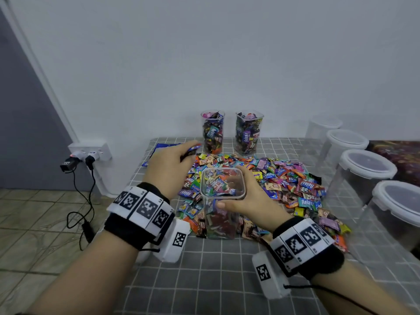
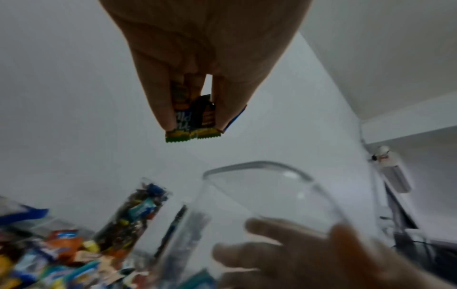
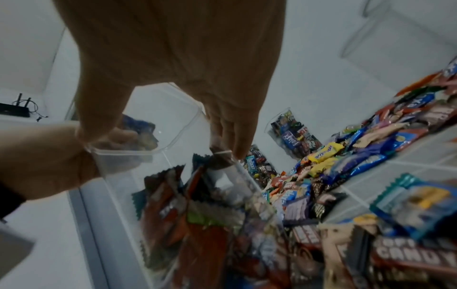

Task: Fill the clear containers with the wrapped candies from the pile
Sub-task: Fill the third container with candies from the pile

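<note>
1. Wrist bands with black-and-white markers (image 1: 145, 208) sit closest to the viewer, one on each forearm, above the near edge of the desk (image 1: 204, 280), which is covered by a grey checked cloth.
2. Spread across the middle of the desk is the pile of wrapped candies (image 1: 291, 185), reaching from the centre toward the right.
3. Four lidded containers (image 1: 368, 164) stand in a row along the right side, running from near to far; what they hold cannot be told.
4. At the far edge, against the white wall, two tall clear containers (image 1: 212, 131) stand upright side by side, both filled to the top with candies.
5. A third clear container (image 1: 223, 210) stands upright at the near edge of the pile, partly filled, its square mouth open.
6. Right hand (image 1: 252, 198) grips this container near its rim, thumb on the near wall and fingers (image 3: 237, 136) wrapped round the far side.
7. Left hand (image 1: 169, 165) hangs above the left edge of the pile, left of the container's mouth, with its fingers (image 2: 160, 105) narrowed in a pinch on a few wrapped candies (image 2: 193, 121), the green-edged wrapper ends sticking out below the fingertips.
8. On the far left of the desk lies a blue packet (image 1: 159, 151), partly hidden by the left hand.
9. Plugs and cables (image 1: 84, 162) hang from a wall socket left of the desk.
</note>
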`<move>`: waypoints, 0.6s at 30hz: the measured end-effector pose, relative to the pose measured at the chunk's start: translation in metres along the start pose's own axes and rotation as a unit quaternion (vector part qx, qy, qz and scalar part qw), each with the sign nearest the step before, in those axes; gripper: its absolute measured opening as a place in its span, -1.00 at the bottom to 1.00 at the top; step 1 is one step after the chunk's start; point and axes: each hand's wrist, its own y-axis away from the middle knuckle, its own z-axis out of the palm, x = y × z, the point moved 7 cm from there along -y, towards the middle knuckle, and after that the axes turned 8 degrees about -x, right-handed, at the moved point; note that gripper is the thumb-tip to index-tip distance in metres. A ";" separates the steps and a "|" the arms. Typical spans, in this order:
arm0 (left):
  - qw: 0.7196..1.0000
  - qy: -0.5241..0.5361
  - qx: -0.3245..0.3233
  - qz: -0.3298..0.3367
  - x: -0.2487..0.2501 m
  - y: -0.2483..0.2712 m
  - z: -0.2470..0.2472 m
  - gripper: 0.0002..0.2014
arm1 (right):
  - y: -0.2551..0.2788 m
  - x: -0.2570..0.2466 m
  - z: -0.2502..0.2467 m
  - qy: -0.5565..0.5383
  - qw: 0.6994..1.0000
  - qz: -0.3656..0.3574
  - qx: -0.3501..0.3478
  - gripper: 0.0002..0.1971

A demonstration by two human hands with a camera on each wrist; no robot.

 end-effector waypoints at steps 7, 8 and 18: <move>0.992 0.070 -0.068 0.079 0.039 0.012 0.025 -0.65 | -0.005 0.006 -0.002 -0.002 1.000 0.002 0.005 0.01; 0.991 0.066 -0.084 0.082 0.041 0.013 0.031 -0.65 | -0.005 0.007 -0.002 -0.001 1.000 0.003 0.007 -0.02; 0.987 -0.050 -0.122 0.087 0.045 0.010 0.047 -0.60 | -0.007 0.008 -0.003 0.008 1.000 -0.010 0.004 -0.04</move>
